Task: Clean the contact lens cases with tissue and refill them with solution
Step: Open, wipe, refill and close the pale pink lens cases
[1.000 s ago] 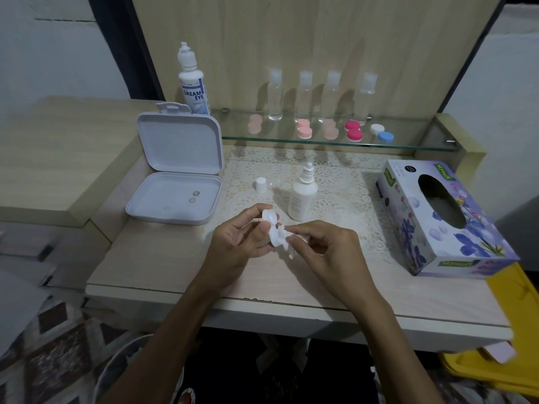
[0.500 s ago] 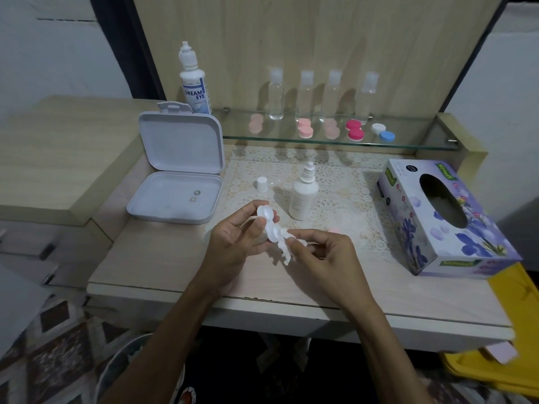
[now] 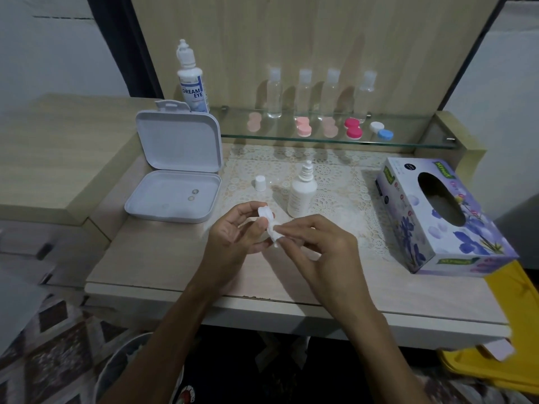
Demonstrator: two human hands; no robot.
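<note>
Item: white lens case [image 3: 267, 217], pinched upright in our left hand [image 3: 236, 237], long axis near vertical. Our right hand [image 3: 318, 246], beside it, presses pinched tissue [image 3: 275, 236] into its lower well.

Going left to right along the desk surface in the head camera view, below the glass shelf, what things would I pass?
Open white box → small white cap → uncapped white solution bottle → flowered tissue box. The hands and the lens case they hold overlap that stretch, so I leave them out.
</note>
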